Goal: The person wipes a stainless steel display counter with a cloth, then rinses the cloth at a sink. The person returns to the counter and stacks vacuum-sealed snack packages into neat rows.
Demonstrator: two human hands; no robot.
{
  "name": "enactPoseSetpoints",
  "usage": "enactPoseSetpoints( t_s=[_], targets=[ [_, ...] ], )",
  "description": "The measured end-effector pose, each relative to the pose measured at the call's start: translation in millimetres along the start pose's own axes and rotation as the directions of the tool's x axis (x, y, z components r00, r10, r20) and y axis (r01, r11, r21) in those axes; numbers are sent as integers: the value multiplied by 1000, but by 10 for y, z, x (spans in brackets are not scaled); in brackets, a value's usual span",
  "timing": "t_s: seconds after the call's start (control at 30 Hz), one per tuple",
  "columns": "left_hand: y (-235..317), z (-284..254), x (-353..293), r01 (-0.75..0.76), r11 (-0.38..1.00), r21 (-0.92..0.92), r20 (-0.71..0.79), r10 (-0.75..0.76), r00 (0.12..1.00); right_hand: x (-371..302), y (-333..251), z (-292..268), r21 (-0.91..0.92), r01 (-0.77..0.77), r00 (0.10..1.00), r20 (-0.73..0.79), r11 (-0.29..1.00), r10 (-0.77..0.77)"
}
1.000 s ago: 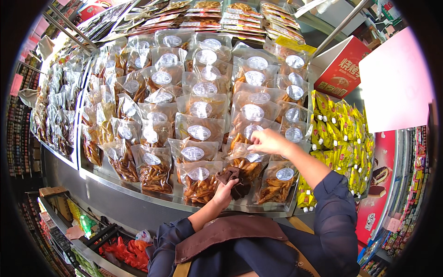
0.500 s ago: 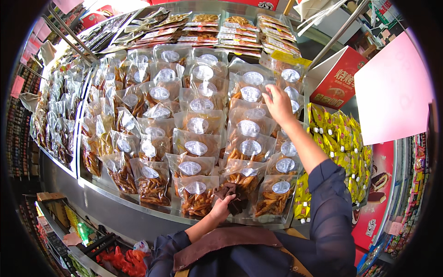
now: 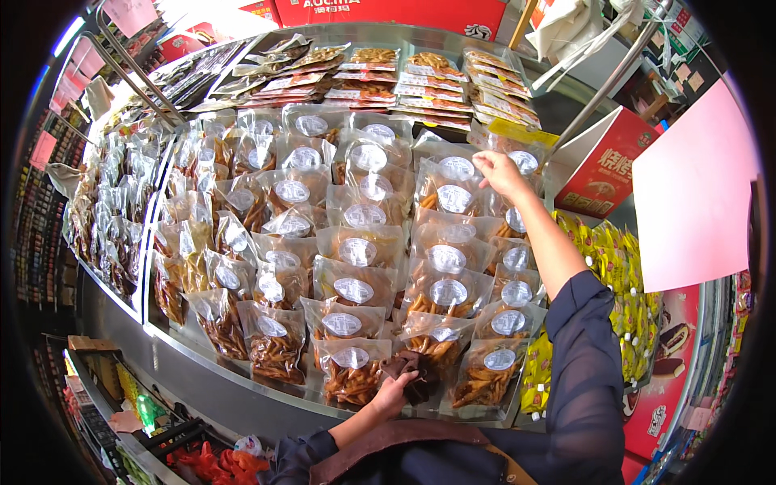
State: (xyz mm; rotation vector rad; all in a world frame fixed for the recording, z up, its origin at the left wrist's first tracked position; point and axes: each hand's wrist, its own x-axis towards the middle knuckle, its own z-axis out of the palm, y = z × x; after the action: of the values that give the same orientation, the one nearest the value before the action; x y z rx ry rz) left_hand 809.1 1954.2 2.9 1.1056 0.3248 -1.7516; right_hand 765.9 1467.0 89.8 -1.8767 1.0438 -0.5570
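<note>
We note a crumpled dark-brown cloth (image 3: 405, 364), gripped in the left hand (image 3: 393, 394), at the silver metal bench (image 3: 230, 376)'s near edge. The right hand (image 3: 496, 170) curls beside a clear, oval-labelled plastic pouch (image 3: 454, 169); grip: we cannot tell.

Brown cloth (image 3: 422, 383) | crumpled, near front | clear pouch (image 3: 455, 171) (oval-labelled) | farther back

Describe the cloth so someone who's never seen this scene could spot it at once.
Start with the metal counter, lined with rows of clear bags. At its near edge, just right of the picture's middle, the left hand grips the cloth. Unlike the see-through bags with pale oval labels around it, it is crumpled, dark brown and opaque.
</note>
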Motion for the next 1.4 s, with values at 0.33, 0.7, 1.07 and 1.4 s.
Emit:
enactPoseSetpoints(
  t_s=[0.33, 0.7, 1.07, 1.4],
  targets=[
    [-55, -65, 63, -39, 998, -41, 43, 41, 998, 457, 8, 218, -640, 60, 984, -90, 766, -153],
    [26, -13, -1, 16, 1000, 22, -21, -16, 1000, 757, 56, 59, -605, 151, 988, 64, 782, -142],
    [74, -11, -3, 21, 996, 86, -21, -19, 1000, 736, -456, -64, -774, 81, 897, 331, 628, 292],
    [-64, -161, 134, -64, 998, 29, 50, 63, 997, 774, -334, 113, -846, 187, 976, 218, 498, 3]
  ],
)
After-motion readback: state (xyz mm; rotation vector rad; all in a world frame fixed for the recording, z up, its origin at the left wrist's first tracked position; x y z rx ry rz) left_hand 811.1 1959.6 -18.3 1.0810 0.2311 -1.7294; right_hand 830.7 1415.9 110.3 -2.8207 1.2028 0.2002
